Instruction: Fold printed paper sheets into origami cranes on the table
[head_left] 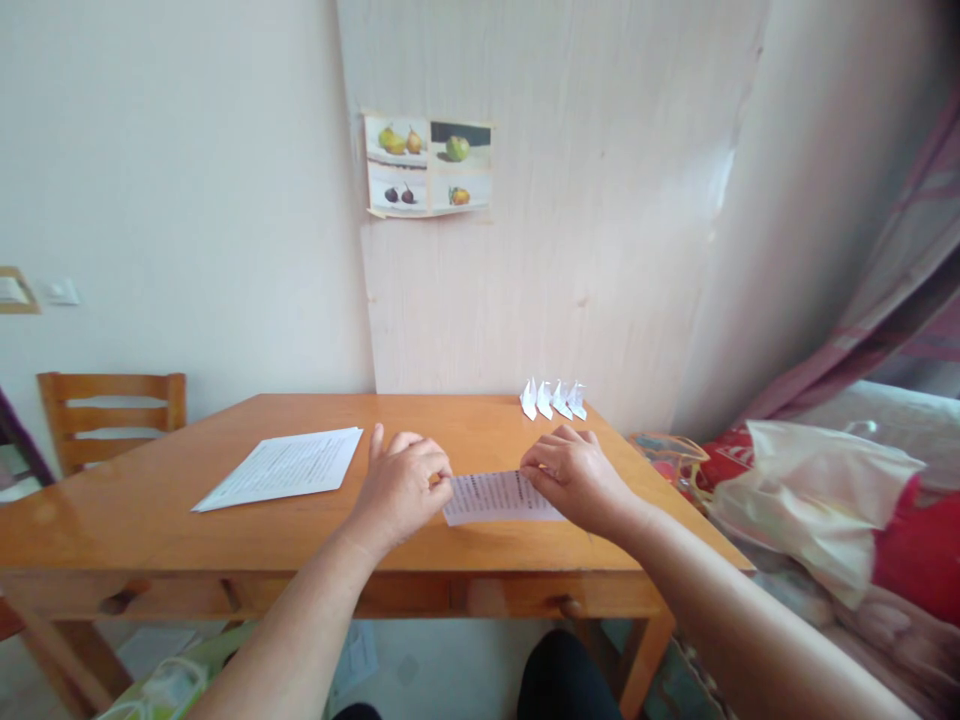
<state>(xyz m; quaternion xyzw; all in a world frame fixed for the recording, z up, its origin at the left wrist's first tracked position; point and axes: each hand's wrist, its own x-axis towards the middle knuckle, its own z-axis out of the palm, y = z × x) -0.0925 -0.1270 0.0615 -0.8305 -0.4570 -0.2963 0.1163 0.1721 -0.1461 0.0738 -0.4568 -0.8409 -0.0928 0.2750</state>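
Two hands were laid on a small printed paper strip [499, 497] near the surface's [150, 530] front edge: the left hand [401, 485] curled, pinching its left end, the right hand [574, 475] pressed over its right end. Fingertips were hidden; the print was too small to be read. Four folded paper pieces [553, 399] were lined up behind.

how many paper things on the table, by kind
Folded white paper figures: 4
Flat printed sheets: 1
Printed paper strip under the left hand and right hand: 1
Total: 6
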